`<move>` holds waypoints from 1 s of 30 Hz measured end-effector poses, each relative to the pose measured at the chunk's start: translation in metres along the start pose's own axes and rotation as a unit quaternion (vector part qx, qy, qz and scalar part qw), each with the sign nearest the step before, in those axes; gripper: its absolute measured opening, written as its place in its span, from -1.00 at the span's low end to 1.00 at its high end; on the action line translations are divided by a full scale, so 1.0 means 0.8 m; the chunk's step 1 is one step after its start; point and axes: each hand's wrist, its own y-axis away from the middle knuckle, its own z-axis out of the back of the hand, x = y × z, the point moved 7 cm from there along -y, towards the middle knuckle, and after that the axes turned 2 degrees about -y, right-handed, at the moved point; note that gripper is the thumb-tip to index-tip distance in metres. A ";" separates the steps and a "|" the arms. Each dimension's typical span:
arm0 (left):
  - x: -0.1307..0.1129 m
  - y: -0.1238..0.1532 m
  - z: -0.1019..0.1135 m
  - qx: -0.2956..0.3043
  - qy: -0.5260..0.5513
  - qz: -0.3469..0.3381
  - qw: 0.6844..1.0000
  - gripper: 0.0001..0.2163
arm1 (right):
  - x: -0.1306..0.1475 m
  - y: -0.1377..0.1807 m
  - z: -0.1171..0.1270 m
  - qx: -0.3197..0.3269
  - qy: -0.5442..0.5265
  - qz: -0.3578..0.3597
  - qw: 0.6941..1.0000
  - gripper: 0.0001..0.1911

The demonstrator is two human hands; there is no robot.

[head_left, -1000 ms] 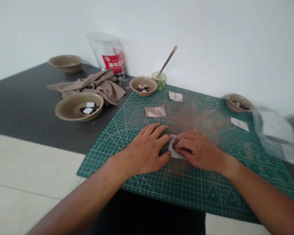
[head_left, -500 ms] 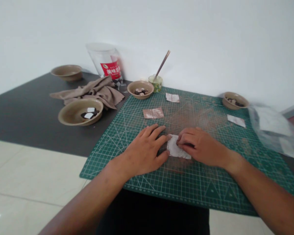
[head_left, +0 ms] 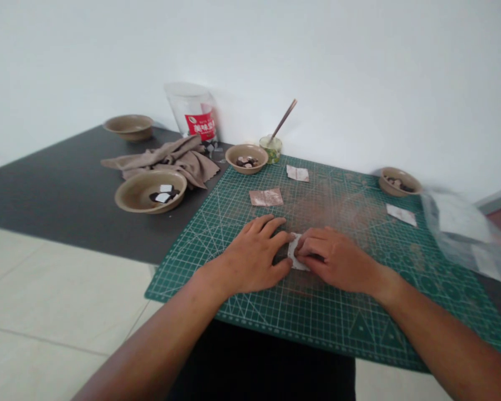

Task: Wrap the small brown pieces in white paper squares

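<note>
Both my hands rest on a green cutting mat (head_left: 325, 323), meeting over a small white sheet of paper (head_left: 294, 253). My left hand (head_left: 254, 256) lies flat with its fingers stretched out, the fingertips at the paper's left edge. My right hand (head_left: 334, 259) has its fingers curled and pressed down on the paper, covering most of it. Only the left strip of the sheet shows between the hands.
On the mat lie a pinkish sheet (head_left: 266, 197) and two white sheets (head_left: 298, 173) (head_left: 401, 214). Small brown bowls (head_left: 246, 158) (head_left: 398, 181) hold pieces. A bigger bowl (head_left: 150, 192), a beige cloth (head_left: 167, 161), a plastic jar (head_left: 194, 114), a glass with a stick (head_left: 271, 147) and a clear bag (head_left: 467, 234) stand around.
My right hand slid left over the paper, so less of the sheet shows than half a second ago. The view also shifted a little to the left.
</note>
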 end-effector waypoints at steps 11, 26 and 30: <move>0.000 -0.009 -0.007 0.025 -0.009 -0.006 1.000 -0.53 | -0.020 -0.003 0.011 0.016 -0.026 0.020 0.999 -0.90; -0.010 -0.050 0.018 0.139 -0.049 -0.054 0.988 -0.59 | -0.035 -0.001 0.012 -0.045 -0.066 -0.022 0.997 -0.96; -0.011 -0.049 0.021 0.123 -0.067 -0.105 0.985 -0.59 | -0.035 -0.001 0.011 -0.050 -0.074 -0.015 0.996 -0.94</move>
